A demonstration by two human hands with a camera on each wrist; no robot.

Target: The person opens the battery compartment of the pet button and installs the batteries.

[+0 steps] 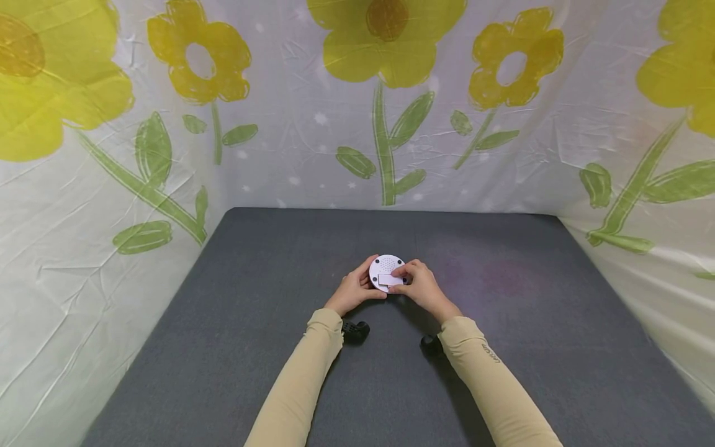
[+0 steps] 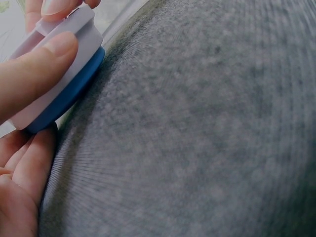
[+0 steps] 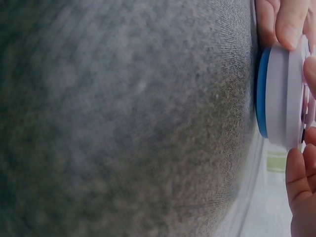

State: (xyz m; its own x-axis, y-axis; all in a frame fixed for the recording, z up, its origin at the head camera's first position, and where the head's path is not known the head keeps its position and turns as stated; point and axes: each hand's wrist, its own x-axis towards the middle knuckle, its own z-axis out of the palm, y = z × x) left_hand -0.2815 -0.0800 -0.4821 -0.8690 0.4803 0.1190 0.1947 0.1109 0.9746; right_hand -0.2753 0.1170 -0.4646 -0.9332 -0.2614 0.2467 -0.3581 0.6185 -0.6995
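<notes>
A round white device [image 1: 386,263] with small speaker holes and dark round feet is held with its underside up. Its opposite face is a blue disc [image 2: 74,94], turned toward the table. My left hand [image 1: 353,290] grips the rim from the left, thumb along the near edge and fingers behind and below. On the underside lies a rectangular white battery cover [image 1: 386,280], which my right hand [image 1: 426,288] pinches between thumb and index finger. The cover seems slightly raised at one edge; what lies under it is hidden.
A dark grey cloth-covered table [image 1: 251,261] spreads around the hands. White curtains [image 1: 290,124] with yellow flowers stand behind it and at both sides. Black wrist cameras [image 1: 355,333] sit below each wrist.
</notes>
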